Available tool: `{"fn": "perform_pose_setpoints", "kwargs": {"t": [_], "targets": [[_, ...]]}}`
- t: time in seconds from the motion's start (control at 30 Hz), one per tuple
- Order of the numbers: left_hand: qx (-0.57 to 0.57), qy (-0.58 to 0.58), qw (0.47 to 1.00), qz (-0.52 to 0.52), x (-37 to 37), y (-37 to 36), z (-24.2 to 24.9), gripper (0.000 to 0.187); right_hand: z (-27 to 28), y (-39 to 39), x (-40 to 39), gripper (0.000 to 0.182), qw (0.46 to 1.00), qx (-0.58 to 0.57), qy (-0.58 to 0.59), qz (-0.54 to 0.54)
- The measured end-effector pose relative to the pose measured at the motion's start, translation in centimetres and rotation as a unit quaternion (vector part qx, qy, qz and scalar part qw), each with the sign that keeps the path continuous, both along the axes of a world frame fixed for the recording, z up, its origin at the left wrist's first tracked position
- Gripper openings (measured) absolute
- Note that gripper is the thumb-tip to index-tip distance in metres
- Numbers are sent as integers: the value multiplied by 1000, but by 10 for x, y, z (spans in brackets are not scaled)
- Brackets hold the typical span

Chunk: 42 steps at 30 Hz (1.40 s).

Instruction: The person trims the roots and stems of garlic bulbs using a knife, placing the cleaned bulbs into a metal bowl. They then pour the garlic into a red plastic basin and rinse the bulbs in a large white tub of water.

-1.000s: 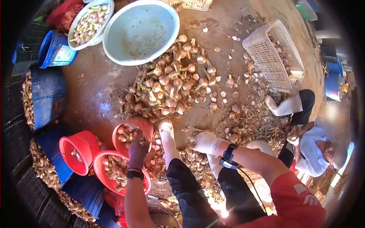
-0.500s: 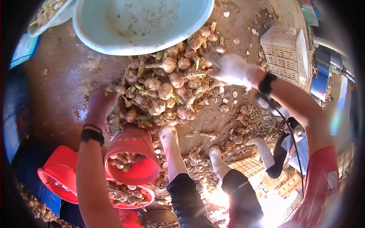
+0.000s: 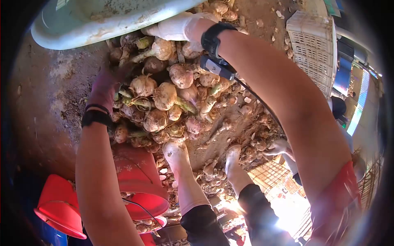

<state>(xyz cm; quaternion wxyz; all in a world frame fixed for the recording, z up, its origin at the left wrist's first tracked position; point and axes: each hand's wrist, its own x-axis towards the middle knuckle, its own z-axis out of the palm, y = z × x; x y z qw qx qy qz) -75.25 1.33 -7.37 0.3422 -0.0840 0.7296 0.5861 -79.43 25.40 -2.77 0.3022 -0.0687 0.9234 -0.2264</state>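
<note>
A heap of garlic bulbs [image 3: 165, 96] with stem stubs lies on the ground before me. At its left edge is my left hand [image 3: 103, 89], in a purplish glove, touching the bulbs; its fingers are dark and blurred. My right hand [image 3: 174, 28], in a white glove, lies across the top of the heap, right against the near rim of the pale blue basin [image 3: 119, 37]. Its fingers point left and are partly hidden, so what they grip, if anything, does not show. A black strap circles each wrist.
A red bucket [image 3: 137, 168] leans below the heap, with another red bucket [image 3: 61, 205] to its left. At the upper right stands a white plastic crate [image 3: 312, 51]. My legs in pale boots [image 3: 184, 176] reach toward the heap. Another person's gloved hand [image 3: 279, 146] shows at right.
My right hand has swept left from the heap's right side to the basin rim. My left hand stays near the heap's left edge. The view has shifted closer to the bulbs, and the basin appears farther up-left.
</note>
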Motion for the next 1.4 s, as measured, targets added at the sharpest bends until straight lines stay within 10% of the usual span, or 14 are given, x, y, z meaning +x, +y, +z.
{"fn": "perform_pose_setpoints", "kwargs": {"t": [0.7,0.73,0.87,1.0,1.07,1.2,1.3,1.37,1.4], "targets": [[-220,-38,947,-233,177,107,53,50,61,66,136,56,958,187,-178,127],[-244,-73,958,-129,193,130,64,46,65,76,150,56,957,198,-172,128],[-253,-21,909,-330,248,176,85,62,78,120,215,57,934,236,-229,140],[-278,-38,935,-217,331,232,88,59,78,181,307,56,960,223,-95,142],[-235,-37,951,-196,340,247,92,60,85,203,326,57,949,228,-217,19],[-91,-32,938,-334,310,232,129,63,110,234,339,40,861,386,-278,180],[23,54,992,-109,259,169,159,59,119,202,298,26,808,434,-325,229],[-168,368,912,-68,222,92,149,45,125,148,251,24,809,407,-323,276],[-200,204,955,-82,175,49,172,35,122,119,234,21,850,362,-268,272]]}}
